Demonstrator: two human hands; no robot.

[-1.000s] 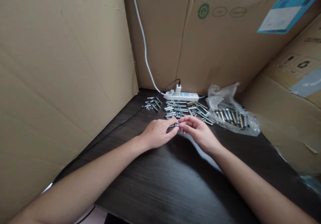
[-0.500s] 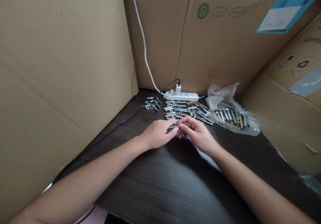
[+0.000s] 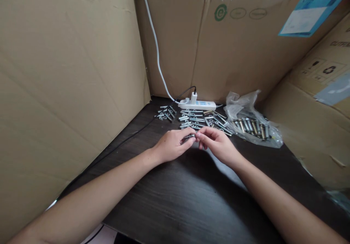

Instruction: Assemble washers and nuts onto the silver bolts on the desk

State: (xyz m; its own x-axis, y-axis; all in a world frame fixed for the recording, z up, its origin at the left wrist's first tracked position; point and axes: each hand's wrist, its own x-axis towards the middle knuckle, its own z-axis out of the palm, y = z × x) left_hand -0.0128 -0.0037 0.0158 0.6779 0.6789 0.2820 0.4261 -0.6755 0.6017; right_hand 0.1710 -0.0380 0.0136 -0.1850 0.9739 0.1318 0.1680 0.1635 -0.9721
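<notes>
My left hand (image 3: 172,145) and my right hand (image 3: 217,143) meet over the dark table (image 3: 175,200), fingertips pinched together on a small metal bolt (image 3: 190,136). The left fingers wrap its left end; the right thumb and forefinger pinch its right end. Just behind the hands lies a spread of several loose metal bolts and sleeves (image 3: 197,119), with a smaller cluster (image 3: 166,113) to the left.
A clear plastic bag (image 3: 253,123) holding several more bolts lies at the right. A white power strip (image 3: 197,104) with a white cable and a black cable sits at the back. Cardboard boxes (image 3: 68,72) wall in the table on the left, back and right.
The right hand's fingers have shifted slightly on the bolt's end, as if turning it. Both hands stay in the same place.
</notes>
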